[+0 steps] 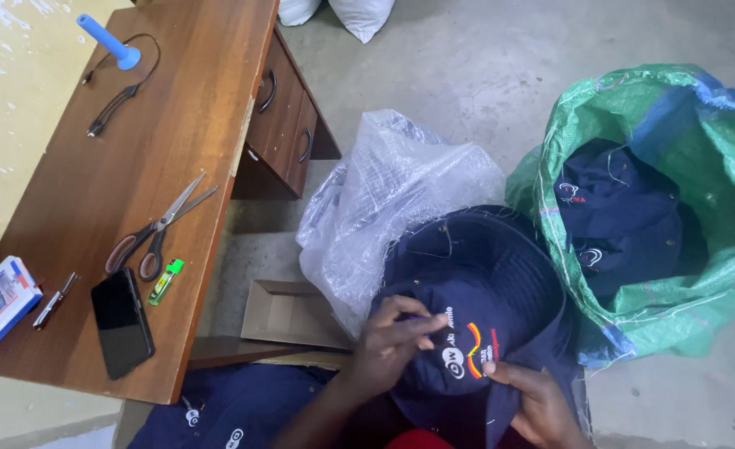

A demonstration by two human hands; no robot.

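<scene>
Head view: left hand (388,345) pinches the navy cap (476,324) at its embroidered front, fingers closed on the cloth. Right hand (534,403) clasps the brim, steadying it over the lap.

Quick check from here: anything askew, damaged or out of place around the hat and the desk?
Little stands out. The scissors lie open on the desk, blades spread. Loose threads stick out of the navy hat that the left hand and right hand hold. More navy fabric lies on the floor by the desk.
</scene>
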